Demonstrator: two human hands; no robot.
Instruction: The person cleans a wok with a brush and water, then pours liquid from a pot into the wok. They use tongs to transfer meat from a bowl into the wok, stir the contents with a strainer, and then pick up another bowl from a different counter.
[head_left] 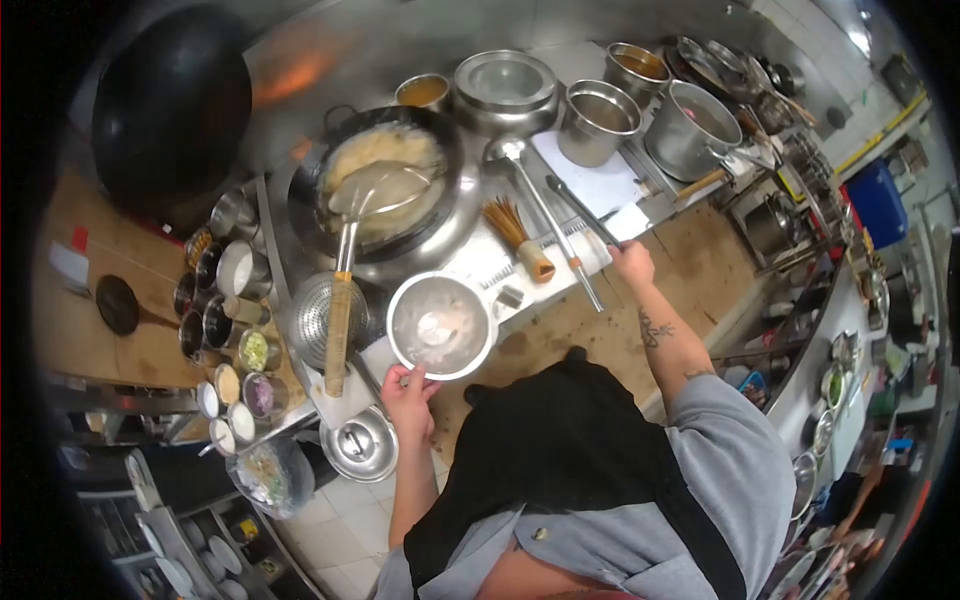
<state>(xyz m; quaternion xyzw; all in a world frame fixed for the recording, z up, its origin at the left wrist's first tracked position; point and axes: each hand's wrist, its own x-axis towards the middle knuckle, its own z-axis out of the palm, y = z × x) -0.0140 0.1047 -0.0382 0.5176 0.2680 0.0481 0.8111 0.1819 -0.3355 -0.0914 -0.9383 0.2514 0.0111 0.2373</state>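
My left hand (408,400) grips the rim of a round metal bowl (484,350), fingers closed at its near edge. Inside the bowl is a little pale, whitish stuff. Out to the right, my right hand (632,265) is closed around the end of long dark tongs (585,212), which point up and left over the counter. Beyond the bowl, a wok (300,205) of bubbling, pale golden oil sits on the stove. A strainer with a cane-wrapped handle (341,330) rests across the wok. A perforated skimmer (310,312) lies left of the bowl.
A long-handled ladle (550,215) and a bamboo brush (525,242) lie on the counter. Metal pots (690,130) stand at the back right. Ingredient tubs (262,395) crowd the left, near a lidded pan (360,445). A large black wok (170,105) leans behind.
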